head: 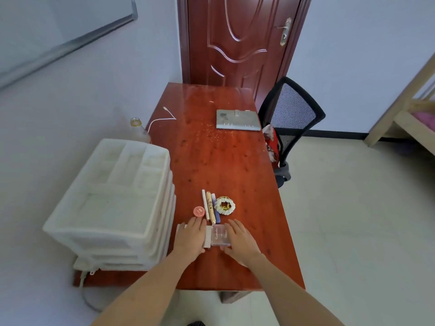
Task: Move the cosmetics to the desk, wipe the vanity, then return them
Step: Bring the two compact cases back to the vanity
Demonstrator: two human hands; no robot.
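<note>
Both forearms reach forward over the near table (235, 161) edge. Left hand (191, 238) lies flat, fingers (196, 223) straight, pressing one white box (208, 236). Right hand (240, 238), fingers relaxed and extended, touches one clear compact (220, 235) between the hands. Just beyond the fingertips: one pink round pot (199, 211), three slim tubes (209, 205), one beaded bracelet (224, 205).

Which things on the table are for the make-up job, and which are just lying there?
For the job: pink round compact, gold tube, clear square case, white flat box, left hand, right hand.

Just lying about: grey folder, white cable, black chair.
</note>
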